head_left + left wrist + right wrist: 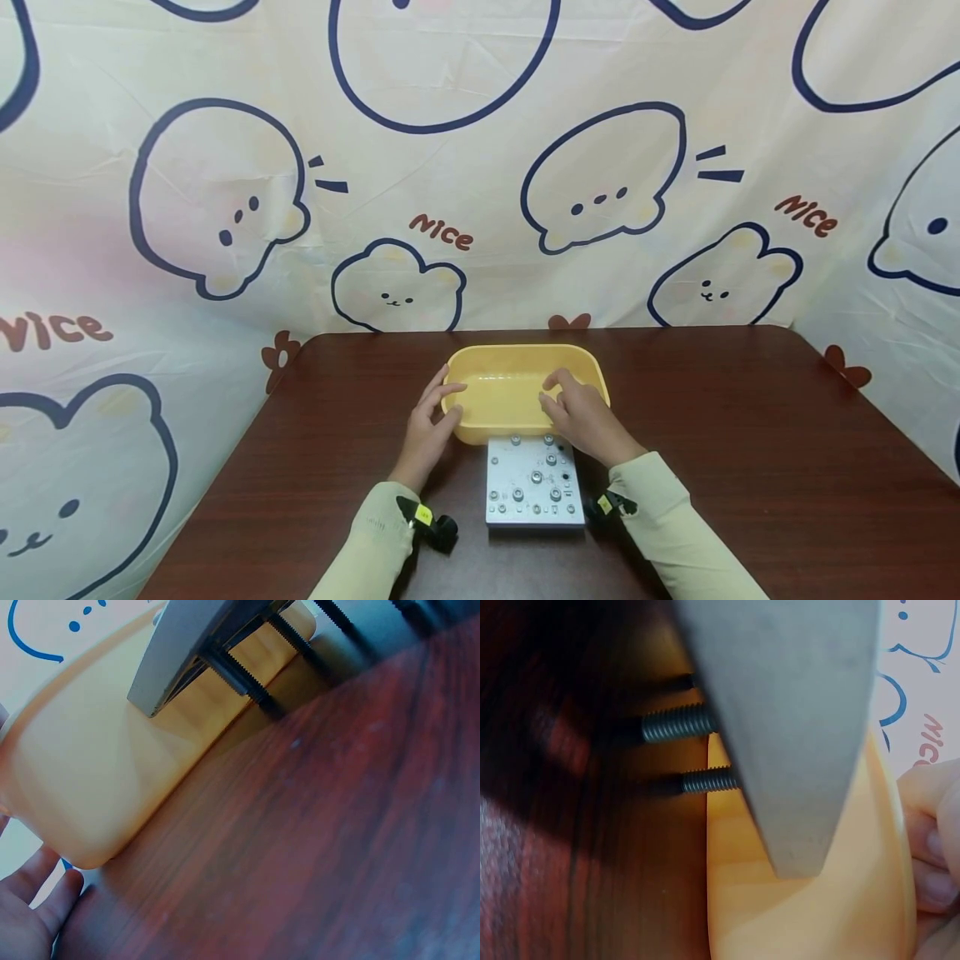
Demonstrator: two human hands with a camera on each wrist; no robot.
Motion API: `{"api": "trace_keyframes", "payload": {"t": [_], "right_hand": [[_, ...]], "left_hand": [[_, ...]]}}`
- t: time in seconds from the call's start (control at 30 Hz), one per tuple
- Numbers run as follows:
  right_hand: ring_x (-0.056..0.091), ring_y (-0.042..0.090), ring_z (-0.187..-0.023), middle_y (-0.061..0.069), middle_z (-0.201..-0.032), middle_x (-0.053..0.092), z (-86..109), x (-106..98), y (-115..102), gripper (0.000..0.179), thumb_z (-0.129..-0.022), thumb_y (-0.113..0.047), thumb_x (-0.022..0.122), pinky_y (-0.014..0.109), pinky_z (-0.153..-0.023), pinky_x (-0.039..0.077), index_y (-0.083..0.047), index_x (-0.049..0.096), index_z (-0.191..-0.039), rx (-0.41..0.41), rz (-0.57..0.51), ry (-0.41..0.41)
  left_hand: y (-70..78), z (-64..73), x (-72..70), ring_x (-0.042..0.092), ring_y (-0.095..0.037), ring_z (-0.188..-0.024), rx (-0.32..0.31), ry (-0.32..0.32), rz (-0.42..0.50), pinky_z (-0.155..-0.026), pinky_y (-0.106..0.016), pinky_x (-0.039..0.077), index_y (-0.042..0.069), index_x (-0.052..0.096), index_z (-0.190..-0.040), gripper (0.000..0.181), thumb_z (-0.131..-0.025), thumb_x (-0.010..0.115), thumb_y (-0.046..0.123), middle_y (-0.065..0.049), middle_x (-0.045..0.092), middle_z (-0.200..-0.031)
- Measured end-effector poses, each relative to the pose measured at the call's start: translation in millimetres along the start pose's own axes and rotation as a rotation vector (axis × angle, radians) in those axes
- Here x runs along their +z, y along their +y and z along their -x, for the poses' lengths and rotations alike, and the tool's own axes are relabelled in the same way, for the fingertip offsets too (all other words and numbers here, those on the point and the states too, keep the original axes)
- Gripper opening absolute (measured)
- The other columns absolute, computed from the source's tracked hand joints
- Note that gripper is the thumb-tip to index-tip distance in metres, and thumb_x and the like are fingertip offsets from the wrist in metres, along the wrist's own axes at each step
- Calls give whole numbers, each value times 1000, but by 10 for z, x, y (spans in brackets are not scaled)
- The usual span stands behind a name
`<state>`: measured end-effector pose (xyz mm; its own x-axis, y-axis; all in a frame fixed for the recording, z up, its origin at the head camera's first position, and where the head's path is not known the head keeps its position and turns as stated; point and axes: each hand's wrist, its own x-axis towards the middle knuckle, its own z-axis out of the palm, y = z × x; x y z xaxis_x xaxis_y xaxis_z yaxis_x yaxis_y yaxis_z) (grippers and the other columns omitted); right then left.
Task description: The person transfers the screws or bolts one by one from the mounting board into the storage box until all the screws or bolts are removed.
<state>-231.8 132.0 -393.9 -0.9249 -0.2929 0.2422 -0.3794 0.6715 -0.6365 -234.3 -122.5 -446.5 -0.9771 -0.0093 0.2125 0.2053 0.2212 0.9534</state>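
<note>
A yellow plastic tray [495,408] lies on the table, with a metal plate [525,504] close in front of it. Bolts and nuts show on the plate's top, and threaded bolt ends [679,724] stick out beneath it. My left hand [427,433] is at the tray's left end, its fingers spread about the rim; the left wrist view shows fingers [60,900] by the tray's corner. Over the right part of the tray is my right hand [585,414], index finger and thumb bent toward each other. Whether a small thing sits between these fingertips is hidden.
The dark brown wooden table [750,467] extends to both sides of the tray. A printed cloth [487,183] with bear drawings hangs behind and at the sides. Both wrists carry small black cameras [442,533] on straps.
</note>
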Motion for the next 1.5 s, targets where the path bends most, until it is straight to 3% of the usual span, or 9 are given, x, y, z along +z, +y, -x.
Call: {"api": "trace_keyframes", "payload": {"t": [0.63, 1.1, 1.4, 1.5], "right_hand": [[43, 14, -43, 0, -54, 47, -2, -49, -27, 9, -95, -15, 54, 23, -40, 36, -10, 52, -102, -9, -67, -3], [45, 19, -44, 4, -56, 49, 13, -79, -22, 13, -95, -22, 58, 25, -41, 40, -16, 53, -106, 29, -162, -30], [45, 19, -46, 5, -57, 48, 34, -135, -48, 17, -94, -23, 59, 25, -42, 40, -16, 52, -107, 20, -177, -34], [44, 18, -46, 4, -57, 47, 45, -164, -71, 18, -93, -24, 59, 24, -42, 40, -15, 51, -108, 12, -177, -35]], "left_hand": [[8, -3, -21, 20, -10, -143, -27, 0, -4, -115, -47, 23, 21, 64, -123, 32, -91, 58, 18, 27, 30, -148], [0, 4, -20, 23, -14, -143, 6, 15, -2, -111, -45, 31, 18, 65, -121, 31, -91, 61, 17, 21, 31, -151], [-11, -3, -5, 23, -12, -143, -13, 14, -13, -111, -45, 32, 26, 66, -117, 28, -90, 62, 22, 24, 32, -149], [-4, -3, 2, 23, -12, -143, -16, 13, -10, -110, -45, 32, 24, 66, -118, 28, -90, 62, 21, 24, 32, -149]]}}
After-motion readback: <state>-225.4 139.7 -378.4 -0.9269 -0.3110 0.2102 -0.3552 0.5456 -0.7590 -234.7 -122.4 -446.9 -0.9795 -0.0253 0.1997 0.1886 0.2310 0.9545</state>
